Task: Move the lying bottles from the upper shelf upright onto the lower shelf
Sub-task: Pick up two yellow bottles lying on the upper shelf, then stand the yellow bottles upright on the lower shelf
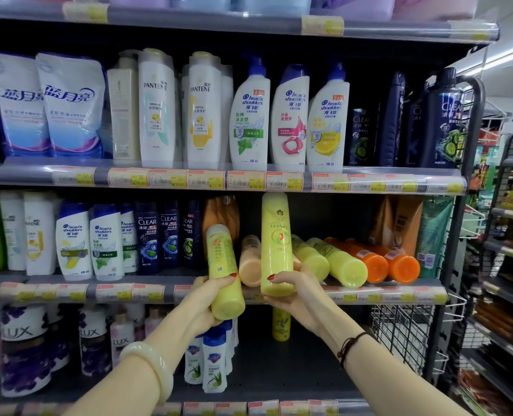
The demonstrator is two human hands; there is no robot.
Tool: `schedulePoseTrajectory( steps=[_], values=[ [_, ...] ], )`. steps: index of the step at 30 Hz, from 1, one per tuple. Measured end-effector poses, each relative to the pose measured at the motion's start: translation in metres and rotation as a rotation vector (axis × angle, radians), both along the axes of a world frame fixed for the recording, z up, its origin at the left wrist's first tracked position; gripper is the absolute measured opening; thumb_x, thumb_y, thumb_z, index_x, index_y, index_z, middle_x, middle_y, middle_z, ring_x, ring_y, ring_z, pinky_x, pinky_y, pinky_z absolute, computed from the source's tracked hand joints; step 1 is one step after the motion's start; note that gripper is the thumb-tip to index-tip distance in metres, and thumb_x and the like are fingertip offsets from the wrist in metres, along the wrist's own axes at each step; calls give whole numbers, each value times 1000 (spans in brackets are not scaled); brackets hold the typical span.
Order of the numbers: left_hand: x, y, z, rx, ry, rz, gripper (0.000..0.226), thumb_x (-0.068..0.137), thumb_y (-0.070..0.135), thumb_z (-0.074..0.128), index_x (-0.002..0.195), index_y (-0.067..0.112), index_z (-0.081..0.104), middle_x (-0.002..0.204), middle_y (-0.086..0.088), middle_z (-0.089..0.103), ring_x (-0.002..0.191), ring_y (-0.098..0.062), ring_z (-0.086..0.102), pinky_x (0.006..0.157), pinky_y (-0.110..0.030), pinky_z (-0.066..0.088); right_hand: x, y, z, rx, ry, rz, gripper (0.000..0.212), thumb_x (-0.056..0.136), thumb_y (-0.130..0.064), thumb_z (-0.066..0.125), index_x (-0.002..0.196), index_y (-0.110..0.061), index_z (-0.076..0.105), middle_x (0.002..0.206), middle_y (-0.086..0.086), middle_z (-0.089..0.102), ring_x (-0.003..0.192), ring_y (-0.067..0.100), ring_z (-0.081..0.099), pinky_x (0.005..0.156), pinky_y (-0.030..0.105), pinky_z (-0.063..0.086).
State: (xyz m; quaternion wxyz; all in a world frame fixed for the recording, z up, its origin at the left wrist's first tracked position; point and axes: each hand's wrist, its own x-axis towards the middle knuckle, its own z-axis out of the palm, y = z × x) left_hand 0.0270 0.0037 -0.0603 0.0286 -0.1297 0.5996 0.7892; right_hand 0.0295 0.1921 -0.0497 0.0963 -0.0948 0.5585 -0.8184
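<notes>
Here, from the left, the middle shelf (69,291) carries upright Pantene, head & shoulders (72,241) and dark Clear bottles (147,235). The left hand (210,298), a pale bangle (150,361) on its wrist, grips a yellow bottle (223,271) tilted in front of the shelf edge. The right hand (291,289), a dark cord on its wrist, clasps a taller yellow bottle (276,241) held upright. Further right, yellow bottles (339,262) and orange bottles (381,262) lie on their sides. One yellow bottle (280,324) stands on the lower shelf (264,408), near Lux bottles (24,340).
</notes>
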Motion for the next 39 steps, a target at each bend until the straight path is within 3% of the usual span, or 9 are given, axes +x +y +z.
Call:
schedulePoseTrajectory(
  steps=[5, 11, 15, 21, 25, 29, 32, 35, 39],
  values=[
    [-3, -4, -1, 3, -9, -19, 61, 73, 8, 71, 127, 10, 41, 120, -24, 57, 97, -37, 61, 65, -45, 54, 4, -4, -16, 77, 63, -38, 72, 74, -5, 71, 129, -36, 37, 125, 8, 54, 116, 32, 53, 85, 53, 56],
    [-3, -6, -7, 21, -21, -66, 65, 69, 2, 71, 127, 10, 44, 120, -23, 57, 106, -40, 59, 77, -53, 54, 7, -7, -22, 32, 55, -41, 58, 80, -24, 71, 128, -36, 39, 124, 3, 57, 115, 29, 55, 85, 53, 56],
    [0, -3, -16, 51, 16, -69, 63, 70, -6, 68, 127, 10, 46, 123, -23, 58, 109, -38, 57, 75, -50, 54, 4, -4, -26, 213, 89, -124, 65, 69, -34, 76, 126, -36, 45, 122, -1, 62, 114, 24, 56, 96, 52, 50],
    [10, -9, -30, -16, 68, -152, 63, 75, 9, 73, 125, 31, 42, 123, -9, 57, 112, -29, 53, 86, -60, 48, 12, 3, -36, 230, 73, -25, 47, 77, -12, 70, 116, -30, 50, 119, 4, 62, 109, 24, 59, 84, 47, 54],
    [17, -12, -34, -85, 130, -221, 69, 75, -2, 69, 130, 29, 42, 123, -10, 57, 115, -31, 52, 87, -57, 49, 14, 6, -49, 313, 103, -39, 58, 70, -1, 75, 114, -27, 47, 115, 6, 64, 104, 22, 63, 81, 44, 55],
    [24, -10, -41, -210, 134, -301, 73, 72, -3, 72, 128, 32, 42, 120, -6, 62, 111, -28, 57, 92, -59, 47, 16, 11, -69, 391, 149, -9, 68, 69, -6, 80, 124, -27, 47, 116, 6, 67, 109, 22, 64, 93, 50, 53],
    [30, -5, -53, -316, 153, -394, 73, 73, 5, 76, 126, 39, 38, 121, 2, 63, 106, -15, 61, 80, -39, 55, 22, 16, -84, 472, 198, 10, 65, 67, -20, 81, 123, -28, 48, 117, 1, 68, 112, 16, 62, 96, 42, 52],
    [32, 1, -70, -343, 178, -431, 71, 77, 6, 72, 130, 35, 35, 123, 5, 61, 105, -7, 60, 71, -21, 54, 27, 20, -101, 482, 188, 17, 58, 73, -12, 78, 121, -23, 47, 113, -1, 69, 100, 3, 67, 84, 27, 56],
    [24, 8, -95, -317, 120, -483, 76, 74, 0, 73, 132, 33, 36, 129, 0, 60, 117, -18, 58, 91, -39, 53, 24, 30, -128, 507, 130, 0, 61, 72, -2, 76, 121, -24, 47, 113, 1, 68, 97, 6, 68, 84, 31, 58]
  ],
)
